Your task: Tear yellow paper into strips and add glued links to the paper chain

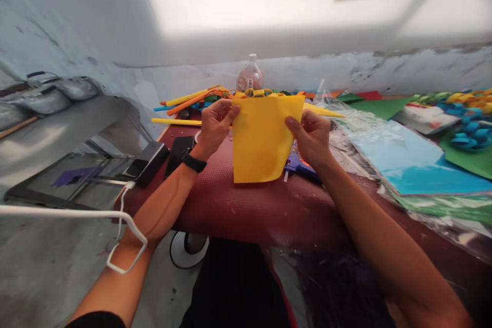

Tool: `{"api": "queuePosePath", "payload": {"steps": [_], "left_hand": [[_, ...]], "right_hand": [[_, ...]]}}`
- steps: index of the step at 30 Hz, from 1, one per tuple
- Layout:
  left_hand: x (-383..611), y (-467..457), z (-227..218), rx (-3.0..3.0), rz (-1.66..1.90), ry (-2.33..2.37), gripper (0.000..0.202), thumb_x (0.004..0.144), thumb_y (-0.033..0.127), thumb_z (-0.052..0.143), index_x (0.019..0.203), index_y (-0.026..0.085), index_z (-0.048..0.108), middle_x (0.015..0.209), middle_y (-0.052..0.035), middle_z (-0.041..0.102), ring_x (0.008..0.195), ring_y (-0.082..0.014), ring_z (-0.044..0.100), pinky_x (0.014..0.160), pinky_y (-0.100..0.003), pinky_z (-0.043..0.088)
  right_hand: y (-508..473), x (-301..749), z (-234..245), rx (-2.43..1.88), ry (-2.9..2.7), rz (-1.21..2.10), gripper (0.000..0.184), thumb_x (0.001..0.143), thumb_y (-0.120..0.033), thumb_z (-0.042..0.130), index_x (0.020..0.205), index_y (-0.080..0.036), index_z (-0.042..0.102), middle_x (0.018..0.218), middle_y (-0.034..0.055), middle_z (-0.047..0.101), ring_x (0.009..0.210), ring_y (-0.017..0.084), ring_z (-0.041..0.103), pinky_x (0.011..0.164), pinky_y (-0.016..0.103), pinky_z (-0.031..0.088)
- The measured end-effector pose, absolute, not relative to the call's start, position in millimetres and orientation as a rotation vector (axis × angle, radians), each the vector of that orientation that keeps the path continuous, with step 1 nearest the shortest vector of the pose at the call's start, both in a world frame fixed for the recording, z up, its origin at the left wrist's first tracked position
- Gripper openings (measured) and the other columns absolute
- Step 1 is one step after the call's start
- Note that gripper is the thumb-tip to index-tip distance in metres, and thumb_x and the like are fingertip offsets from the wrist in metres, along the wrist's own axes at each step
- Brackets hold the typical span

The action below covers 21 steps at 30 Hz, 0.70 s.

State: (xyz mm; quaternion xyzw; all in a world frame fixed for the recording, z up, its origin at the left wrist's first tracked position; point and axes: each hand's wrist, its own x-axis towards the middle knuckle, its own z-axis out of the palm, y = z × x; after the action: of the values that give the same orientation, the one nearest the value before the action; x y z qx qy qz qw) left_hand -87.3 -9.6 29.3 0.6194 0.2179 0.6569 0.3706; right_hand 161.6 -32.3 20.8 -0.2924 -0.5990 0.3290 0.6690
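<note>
Glaring wall point(261, 5), edges seemingly blurry

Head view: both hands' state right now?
Left hand: closed, pinching yellow paper sheet near upper left corner.
Right hand: closed, pinching its right edge.

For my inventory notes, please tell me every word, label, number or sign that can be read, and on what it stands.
None can be read.
Bottle: label marks too small and blurred.
White pack: reddish marks, too blurred.
Yellow sheet: no writing visible.

Yellow sheet point(265, 138) hides part of right hand point(313, 136); bottle label point(249, 83) illegible.
</note>
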Motion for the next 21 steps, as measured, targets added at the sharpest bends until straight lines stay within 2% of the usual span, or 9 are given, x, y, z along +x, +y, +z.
{"api": "queuePosePath", "payload": {"steps": [4,6,16,21], "left_hand": [[-89.9,-9.2,28.8,1.649,1.696,0.553,0.050,0.092,0.061,0.088,0.125,0.027,0.073,0.089,0.0003,0.079,0.078,-0.0159,0.080,0.071,-0.027,0.065],[-90.8,-9.4,29.4,1.683,1.707,0.547,0.052,0.092,0.061,0.088,0.129,0.029,0.072,0.089,0.0008,0.079,0.078,-0.0154,0.080,0.070,-0.026,0.064],[-89.4,-18.4,39.1,1.621,1.755,0.687,0.051,0.087,0.063,0.091,0.121,0.028,0.076,0.089,0.0001,0.079,0.080,-0.0163,0.079,0.073,-0.028,0.064],[-88.7,-20.3,42.0,1.613,1.783,0.683,0.052,0.085,0.064,0.093,0.116,0.026,0.075,0.084,0.0015,0.077,0.074,-0.0137,0.076,0.069,-0.025,0.062]], "right_hand": [[-31.3,162.3,18.1,-0.651,-1.357,0.745,0.051,0.079,-0.068,0.095,0.079,-0.024,0.069,0.080,-0.0009,0.073,0.068,0.013,0.067,0.066,0.030,0.065],[-30.4,162.9,16.6,-0.655,-1.350,0.751,0.049,0.079,-0.068,0.095,0.083,-0.025,0.071,0.083,0.0002,0.075,0.070,0.014,0.069,0.067,0.031,0.065],[-32.4,164.7,15.7,-0.700,-1.355,0.779,0.046,0.082,-0.067,0.093,0.083,-0.026,0.074,0.085,0.0008,0.075,0.071,0.016,0.067,0.067,0.033,0.064],[-34.1,163.5,17.5,-0.709,-1.365,0.783,0.047,0.081,-0.070,0.091,0.085,-0.026,0.074,0.085,0.0009,0.075,0.071,0.016,0.067,0.067,0.033,0.063]]}}
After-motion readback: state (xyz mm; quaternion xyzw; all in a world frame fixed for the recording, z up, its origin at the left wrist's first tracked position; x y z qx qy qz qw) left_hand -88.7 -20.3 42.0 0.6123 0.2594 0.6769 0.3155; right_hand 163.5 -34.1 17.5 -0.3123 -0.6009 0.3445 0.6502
